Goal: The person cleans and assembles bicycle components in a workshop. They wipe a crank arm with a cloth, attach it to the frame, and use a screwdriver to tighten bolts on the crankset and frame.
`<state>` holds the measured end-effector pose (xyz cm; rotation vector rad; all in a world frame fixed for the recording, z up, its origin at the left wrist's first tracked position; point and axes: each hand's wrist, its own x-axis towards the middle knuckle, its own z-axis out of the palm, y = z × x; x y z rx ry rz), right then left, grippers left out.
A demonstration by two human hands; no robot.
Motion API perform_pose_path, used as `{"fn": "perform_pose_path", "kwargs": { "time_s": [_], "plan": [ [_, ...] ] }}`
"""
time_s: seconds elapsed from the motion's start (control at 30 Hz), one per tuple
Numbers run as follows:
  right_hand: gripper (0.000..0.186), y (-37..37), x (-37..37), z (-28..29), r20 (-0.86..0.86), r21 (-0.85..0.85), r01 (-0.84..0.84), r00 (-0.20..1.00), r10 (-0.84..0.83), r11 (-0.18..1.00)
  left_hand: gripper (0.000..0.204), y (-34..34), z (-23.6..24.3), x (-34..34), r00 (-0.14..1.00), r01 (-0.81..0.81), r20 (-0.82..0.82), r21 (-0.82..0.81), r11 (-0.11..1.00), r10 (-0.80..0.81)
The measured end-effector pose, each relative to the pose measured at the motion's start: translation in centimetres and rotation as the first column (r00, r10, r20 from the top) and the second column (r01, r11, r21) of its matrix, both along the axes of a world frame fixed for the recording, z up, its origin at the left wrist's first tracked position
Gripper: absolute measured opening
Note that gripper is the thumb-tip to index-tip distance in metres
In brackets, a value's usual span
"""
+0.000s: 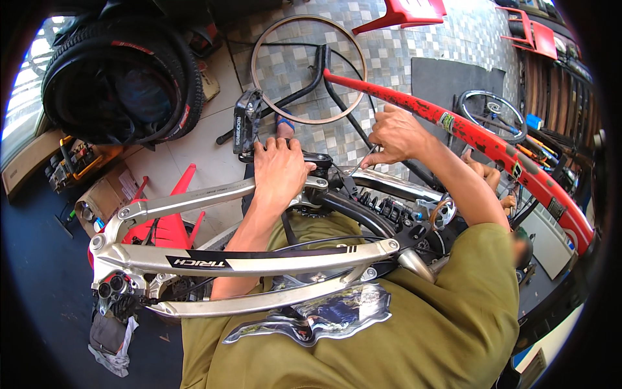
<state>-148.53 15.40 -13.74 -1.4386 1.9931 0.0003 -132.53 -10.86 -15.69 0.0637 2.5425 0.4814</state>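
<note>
A silver full-suspension bicycle frame lies across in front of my olive shirt. My left hand is closed over the black crank arm, just beside a black pedal. My fingers hide most of that arm. In a pinch, my right hand holds a thin metal tool, its shaft pointing down to the left towards the frame's pivot area. The tool's tip is too small to make out against the parts there. A black chainring shows partly below the crank.
A worn red frame tube slants past my right arm. Beyond my hands are a bare wheel rim and a black stand. Tyres are piled far left, near a red chair. Another person's hand is at right.
</note>
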Motion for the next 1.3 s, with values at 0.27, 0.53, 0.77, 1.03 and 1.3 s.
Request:
{"fn": "perform_pose_path", "kwargs": {
  "time_s": [0.27, 0.53, 0.77, 1.03, 1.3],
  "plan": [
    [0.083, 2.2, 2.5, -1.6, 0.087, 0.077, 0.318, 0.942, -0.324, 0.945, 0.061, 0.4, -0.6, 0.1, 1.0, 0.007, 0.007, -0.015, 1.0, -0.007],
    [0.087, 5.4, 7.7, -3.2, 0.345, 0.463, 0.617, 0.536, -0.771, 0.636, 0.061, 0.5, -0.2, 0.1, 1.0, -0.009, 0.003, -0.029, 1.0, 0.009],
    [0.068, 6.1, 12.8, -4.7, 0.544, 0.673, 0.691, -0.222, -0.809, 0.263, 0.059, 0.7, -0.6, 0.1, 0.999, -0.03, -0.031, -0.032, 0.999, 0.029],
    [0.056, 2.9, 10.9, -2.3, 0.618, 0.463, 0.718, 0.157, -0.77, 0.519, 0.064, 0.2, -0.3, -0.1, 0.999, 0.014, 0.04, -0.004, 1.0, -0.014],
    [0.038, -0.5, 10.3, 1.0, 0.493, 0.12, 0.621, 0.64, -0.59, 0.774, 0.064, -0.1, -0.1, -0.3, 0.999, 0.001, 0.032, 0.018, 1.0, -0.002]
  ]
}}
